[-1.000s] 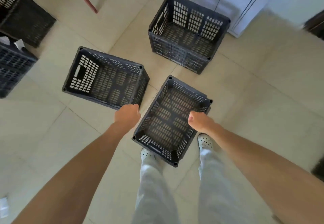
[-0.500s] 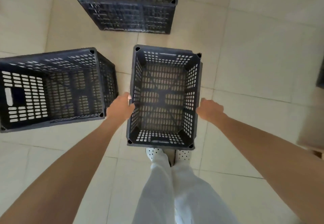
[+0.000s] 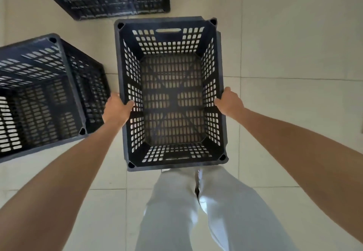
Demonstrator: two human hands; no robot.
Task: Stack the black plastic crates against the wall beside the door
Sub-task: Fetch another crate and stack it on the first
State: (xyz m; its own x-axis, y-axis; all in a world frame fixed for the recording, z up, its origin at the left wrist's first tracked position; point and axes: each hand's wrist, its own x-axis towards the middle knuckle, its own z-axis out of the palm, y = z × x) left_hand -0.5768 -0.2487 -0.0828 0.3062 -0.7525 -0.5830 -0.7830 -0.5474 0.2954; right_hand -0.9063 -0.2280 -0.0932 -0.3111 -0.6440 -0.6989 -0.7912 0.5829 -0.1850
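The left hand has its fingers curled over the left rim of the middle crate, with a second crate just outside it. The right hand's fingers pinch the opposite rim. The crate looks empty, stiff and light, so these mid-rim holds should balance it, though the slotted end handle beyond the fingers may grip better.

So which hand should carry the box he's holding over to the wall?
Neither alone: both are well placed. The left hand grips the left rim of the middle crate and the right hand grips the right rim, level with each other, so carrying it with both probably keeps it balanced.
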